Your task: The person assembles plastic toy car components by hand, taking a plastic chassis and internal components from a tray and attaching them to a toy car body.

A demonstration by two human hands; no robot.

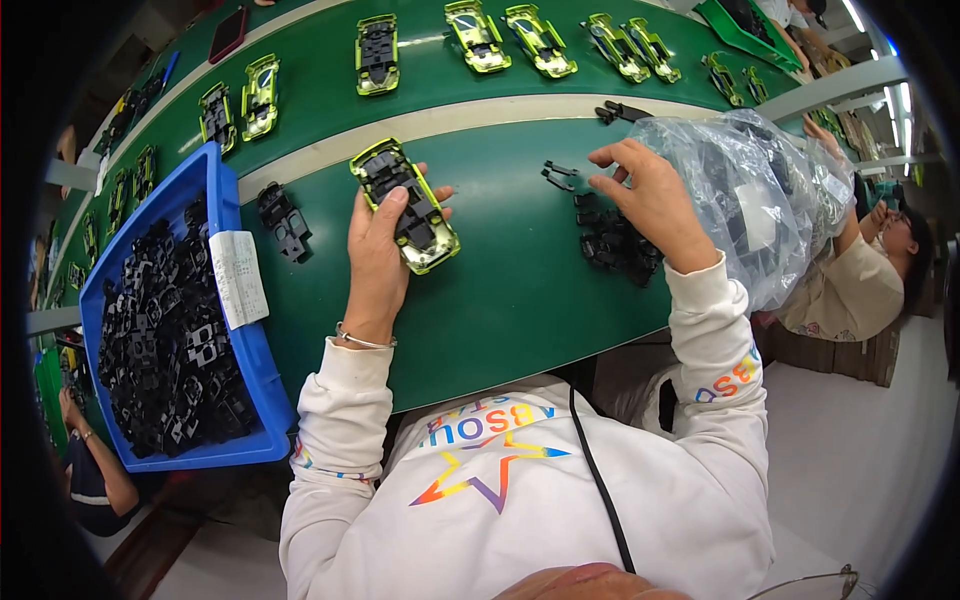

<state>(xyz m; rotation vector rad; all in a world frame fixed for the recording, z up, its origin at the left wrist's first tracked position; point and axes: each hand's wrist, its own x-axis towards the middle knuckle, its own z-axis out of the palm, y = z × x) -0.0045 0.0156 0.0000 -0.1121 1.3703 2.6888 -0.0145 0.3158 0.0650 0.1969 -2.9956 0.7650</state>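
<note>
My left hand (378,240) is closed around a yellow-green toy car body (408,205), its black inner side turned up and my thumb lying across it. My right hand (645,195) is over the right part of the green table, thumb and forefinger apart with nothing seen between them. Just left of those fingertips is a small black forked part (560,176). Below the right hand lies a heap of small black parts (620,245), partly hidden by the hand. A separate black plastic part (285,222) rests on the table to the left of the car body.
A blue bin (262,375) full of black parts (175,340) stands at the left edge. At right lies a clear plastic bag (760,215). More car bodies (377,55) line the green surface behind a pale strip (440,120). Other people work at both sides.
</note>
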